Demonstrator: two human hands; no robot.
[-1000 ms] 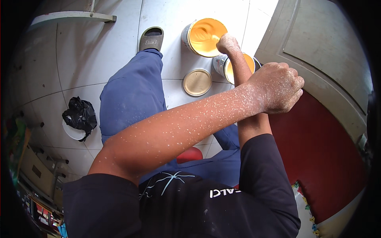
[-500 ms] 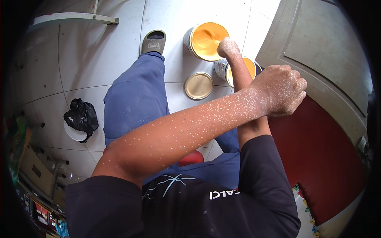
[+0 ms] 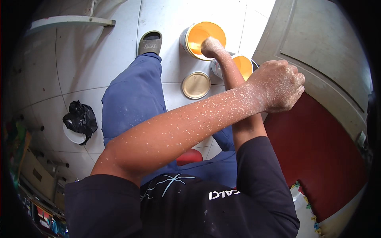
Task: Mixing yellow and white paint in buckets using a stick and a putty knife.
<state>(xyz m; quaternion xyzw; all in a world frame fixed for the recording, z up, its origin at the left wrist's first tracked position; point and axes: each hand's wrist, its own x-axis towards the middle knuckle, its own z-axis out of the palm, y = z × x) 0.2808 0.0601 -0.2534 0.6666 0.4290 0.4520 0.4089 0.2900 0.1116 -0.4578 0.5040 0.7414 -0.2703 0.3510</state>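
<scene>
My right hand (image 3: 211, 47), fingers curled tight and dusted with pale specks, is over the near right rim of a paint bucket (image 3: 183, 41) coated yellow-orange inside. Whatever it grips is hidden. My left forearm crosses in front of the right one. At its end, my left hand (image 3: 278, 85) is closed in a fist beside a grey panelled door, its fingers turned away, so I cannot see anything in them. A second bucket of yellow-orange paint (image 3: 242, 66) stands just nearer, partly behind my right forearm. On the tiles left of it lies a round tan lid (image 3: 196, 85).
The grey panelled door (image 3: 325, 43) and a dark red surface (image 3: 313, 158) border the right side. A black plastic bag (image 3: 80, 117) rests on a white container at left. A pale metal leg (image 3: 71, 20) stands far left. My slipper (image 3: 150, 43) is left of the bucket.
My right hand has swung left and slightly nearer across the first bucket's opening. My left fist has barely moved. The whole view has shifted slightly.
</scene>
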